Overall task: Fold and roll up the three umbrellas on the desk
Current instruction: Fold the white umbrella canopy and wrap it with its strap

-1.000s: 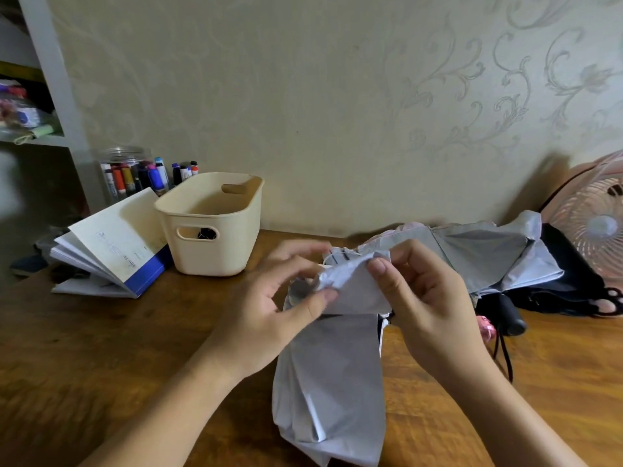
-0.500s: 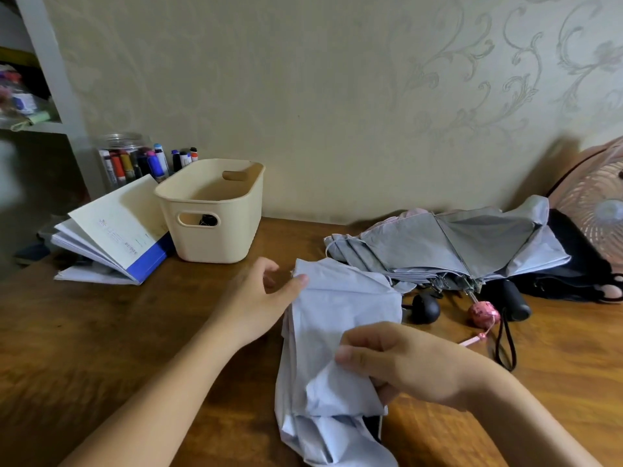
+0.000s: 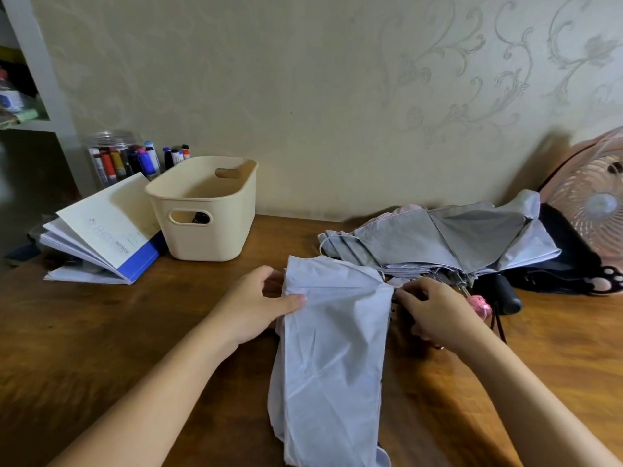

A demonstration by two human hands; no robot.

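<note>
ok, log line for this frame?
folding pale blue umbrella | left hand: pinches left edge | right hand: grip unclear | grey umbrella: unrolled

- The light blue umbrella (image 3: pixel 333 348), lifted a second ago, now lies smoothed flat on the desk (image 3: pixel 101 332).
- The right hand (image 3: pixel 435 311) has left its middle for the upper right edge.
- The left hand (image 3: pixel 256 305) now pinches the left edge.

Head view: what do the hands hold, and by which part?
The left hand pinches the pale blue umbrella by its canopy's upper left edge; the right hand is at the upper right edge, grip unclear.
</note>
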